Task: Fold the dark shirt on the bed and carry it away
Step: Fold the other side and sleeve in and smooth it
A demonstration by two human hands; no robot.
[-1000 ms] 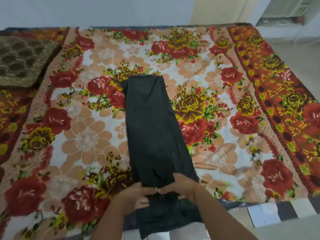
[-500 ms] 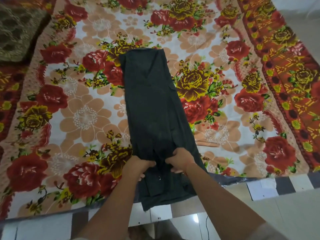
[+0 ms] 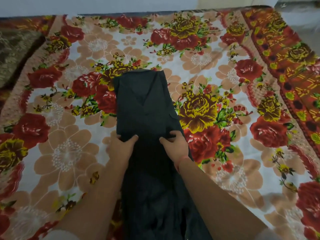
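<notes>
Floral bedspread [image 3: 225, 66]; both hands pinching dark shirt [image 3: 145, 104].

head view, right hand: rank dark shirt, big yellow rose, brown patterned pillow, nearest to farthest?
From the right hand:
1. Dark shirt: gripped at its right edge, in contact.
2. Big yellow rose: printed on the bedspread, just up and right of the hand.
3. Brown patterned pillow: far left corner of the bed.

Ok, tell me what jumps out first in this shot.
The dark shirt, folded into a long strip, lies down the middle of the loud floral bedspread. The left hand and right hand pinch its two edges about midway along.
</notes>
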